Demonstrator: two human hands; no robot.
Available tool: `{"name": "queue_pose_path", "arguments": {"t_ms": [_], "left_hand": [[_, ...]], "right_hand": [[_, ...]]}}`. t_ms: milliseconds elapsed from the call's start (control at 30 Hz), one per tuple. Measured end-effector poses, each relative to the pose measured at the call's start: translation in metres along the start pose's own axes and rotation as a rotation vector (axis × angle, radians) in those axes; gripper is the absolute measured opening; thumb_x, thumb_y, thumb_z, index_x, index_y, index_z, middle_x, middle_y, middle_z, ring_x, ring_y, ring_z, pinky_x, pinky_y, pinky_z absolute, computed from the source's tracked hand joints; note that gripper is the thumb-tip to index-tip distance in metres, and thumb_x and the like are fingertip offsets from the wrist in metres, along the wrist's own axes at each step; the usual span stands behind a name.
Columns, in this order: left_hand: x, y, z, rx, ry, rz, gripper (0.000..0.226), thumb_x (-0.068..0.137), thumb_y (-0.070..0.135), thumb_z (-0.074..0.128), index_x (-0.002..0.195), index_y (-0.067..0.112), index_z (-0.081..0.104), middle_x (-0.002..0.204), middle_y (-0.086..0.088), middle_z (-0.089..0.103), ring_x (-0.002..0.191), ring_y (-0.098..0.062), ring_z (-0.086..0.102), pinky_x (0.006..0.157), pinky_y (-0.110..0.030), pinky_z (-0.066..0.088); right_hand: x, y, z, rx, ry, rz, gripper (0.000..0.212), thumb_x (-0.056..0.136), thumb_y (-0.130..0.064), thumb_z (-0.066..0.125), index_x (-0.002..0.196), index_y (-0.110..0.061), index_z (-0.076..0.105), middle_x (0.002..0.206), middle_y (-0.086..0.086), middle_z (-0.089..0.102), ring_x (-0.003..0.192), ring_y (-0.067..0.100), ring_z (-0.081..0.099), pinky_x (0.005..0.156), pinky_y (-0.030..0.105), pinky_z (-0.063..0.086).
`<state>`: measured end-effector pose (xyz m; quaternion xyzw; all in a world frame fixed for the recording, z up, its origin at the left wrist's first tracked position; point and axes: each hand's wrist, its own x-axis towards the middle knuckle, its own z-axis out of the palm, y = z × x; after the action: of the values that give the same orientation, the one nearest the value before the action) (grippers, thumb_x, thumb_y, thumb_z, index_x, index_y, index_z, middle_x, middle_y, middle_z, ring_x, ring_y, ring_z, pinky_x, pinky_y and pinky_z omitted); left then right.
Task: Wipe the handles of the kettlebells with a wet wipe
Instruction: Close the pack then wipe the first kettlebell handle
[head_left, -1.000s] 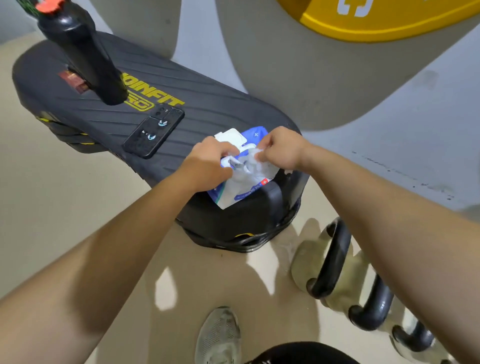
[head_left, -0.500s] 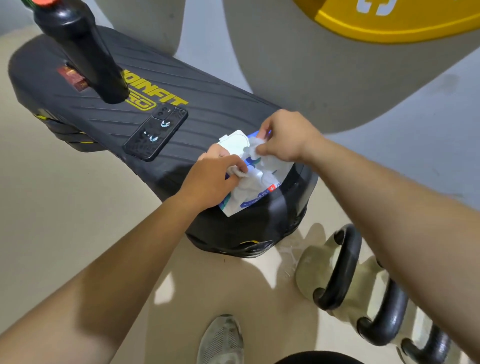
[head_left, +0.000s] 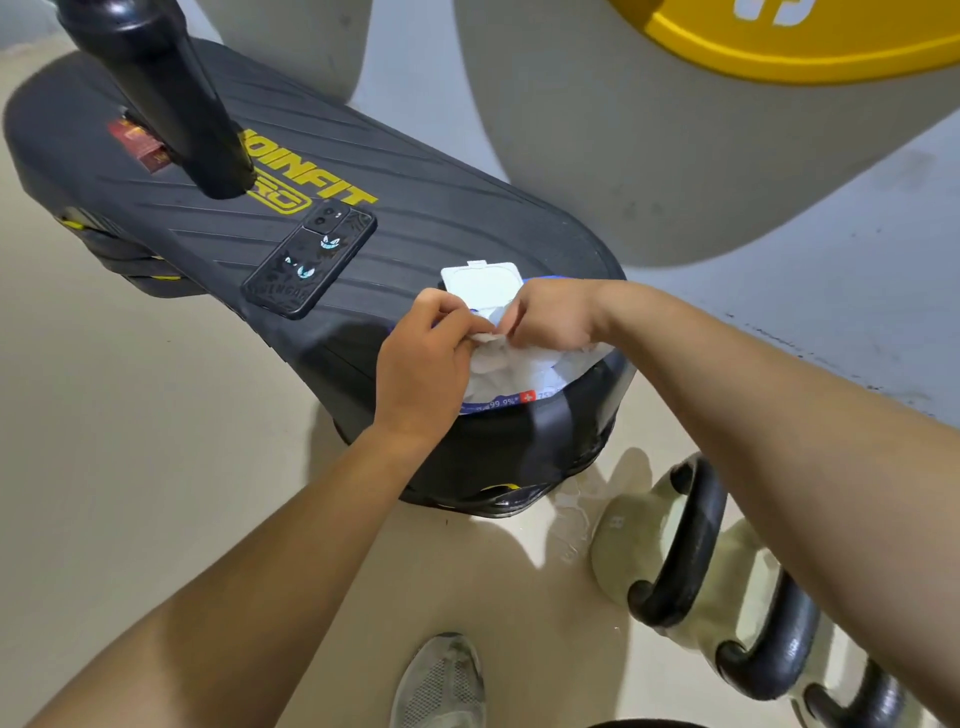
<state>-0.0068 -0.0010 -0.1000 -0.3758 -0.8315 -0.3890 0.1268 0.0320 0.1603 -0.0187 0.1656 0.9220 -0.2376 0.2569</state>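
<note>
A blue and white pack of wet wipes (head_left: 496, 402) lies on the near end of a black bench pad (head_left: 415, 218), its white lid (head_left: 480, 283) flipped open. A crumpled white wet wipe (head_left: 511, 364) sticks out of the pack. My left hand (head_left: 421, 371) and my right hand (head_left: 553, 317) both pinch the wipe at its top, knuckles close together. On the floor at the lower right stand pale kettlebells with black handles: the nearest handle (head_left: 691, 540), a second handle (head_left: 774, 644) and a third handle (head_left: 862, 701) at the frame edge, partly behind my right forearm.
A black phone (head_left: 309, 265) lies on the bench pad beside the pack. A thick black post (head_left: 171, 98) rises from the pad's far end. A grey and yellow machine body (head_left: 675, 130) looms behind. My grey shoe (head_left: 441, 680) stands on the beige floor.
My right hand had lifted the wipe up out of the pack; it has now come back down beside my left hand, and more of the wipe lies bunched over the pack.
</note>
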Motion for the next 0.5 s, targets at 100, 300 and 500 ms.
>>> {"name": "queue_pose_path", "arguments": {"t_ms": [100, 300, 500], "left_hand": [[0.005, 0.001, -0.003, 0.013, 0.028, -0.003, 0.022, 0.087, 0.018, 0.055, 0.086, 0.011, 0.076, 0.097, -0.008, 0.064, 0.085, -0.025, 0.065, 0.059, -0.034, 0.049], [0.010, -0.001, -0.006, 0.024, -0.011, -0.050, 0.011, 0.088, 0.008, 0.065, 0.090, 0.013, 0.075, 0.100, -0.008, 0.064, 0.091, -0.023, 0.065, 0.062, -0.019, 0.039], [0.004, 0.003, 0.003, 0.031, 0.003, 0.015, 0.005, 0.085, 0.007, 0.072, 0.089, 0.010, 0.074, 0.099, -0.009, 0.065, 0.091, -0.025, 0.066, 0.065, -0.023, 0.044]], "right_hand": [[0.008, -0.005, 0.009, 0.060, 0.193, 0.046, 0.028, 0.088, -0.015, 0.057, 0.060, -0.018, 0.057, 0.060, 0.001, 0.047, 0.065, 0.022, 0.043, 0.056, 0.028, 0.036], [0.015, 0.006, 0.030, 0.571, 0.545, 0.118, 0.034, 0.076, -0.027, 0.078, 0.070, -0.021, 0.046, 0.072, -0.004, 0.052, 0.069, 0.017, 0.048, 0.064, 0.037, 0.046], [0.015, 0.010, 0.040, 0.248, 0.582, 0.084, 0.015, 0.086, -0.035, 0.069, 0.090, -0.022, 0.065, 0.086, -0.007, 0.067, 0.088, 0.019, 0.060, 0.060, 0.029, 0.038]]}}
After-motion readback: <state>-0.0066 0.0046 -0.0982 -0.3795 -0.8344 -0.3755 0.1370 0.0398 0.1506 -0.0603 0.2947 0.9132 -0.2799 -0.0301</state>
